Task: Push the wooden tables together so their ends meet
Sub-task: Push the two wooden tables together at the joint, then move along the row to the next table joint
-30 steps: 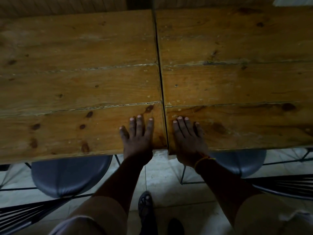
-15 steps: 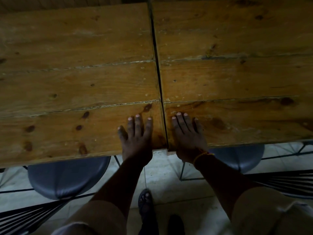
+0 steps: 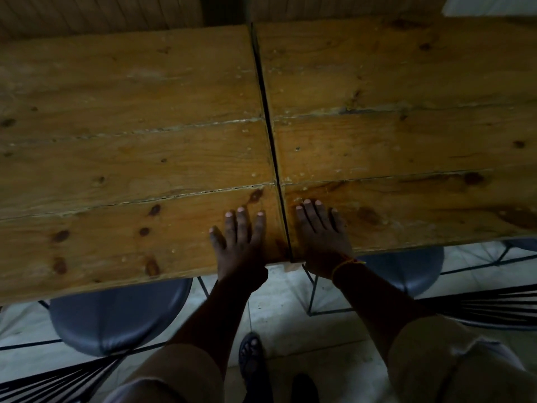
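two hands lie flat, palms down and fingers spread, gripping nothing: the left hand (image 3: 239, 242) on the near corner of the left wooden bench (image 3: 122, 158), the right hand (image 3: 319, 235) on the near corner of the right wooden bench (image 3: 406, 126), an orange band (image 3: 344, 263) at its wrist. between the hands runs one thin dark seam (image 3: 270, 141) where the two bench ends sit just beside each other. below the hands two round grey stools (image 3: 116, 318) tuck under the near edges, one per bench, and one sandalled foot (image 3: 251, 356) stands on the pale tiled floor (image 3: 290, 309).
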